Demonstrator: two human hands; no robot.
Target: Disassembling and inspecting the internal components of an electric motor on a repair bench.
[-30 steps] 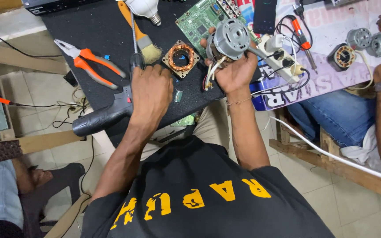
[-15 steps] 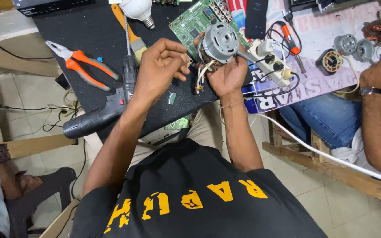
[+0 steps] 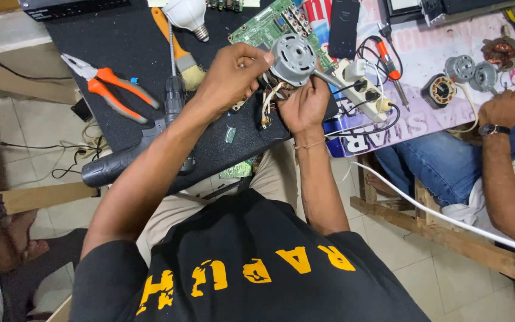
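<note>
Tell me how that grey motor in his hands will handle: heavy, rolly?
The motor is a metal casing, so probably heavy for its size. Its round body would likely roll if set down. Loose wires hang below, floppy and apt to snag. Both the left hand and the right hand support it.

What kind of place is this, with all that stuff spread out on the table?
Most likely a small electrical repair workshop. The person's hands hold a small motor with loose wires, and around it lie a green circuit board, orange-handled pliers and a power drill.

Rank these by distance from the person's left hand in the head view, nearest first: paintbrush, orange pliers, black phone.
From the left hand:
1. Paintbrush, just beside it on the black mat.
2. Black phone, past the motor, at the top.
3. Orange pliers, farthest, across the mat.
</note>
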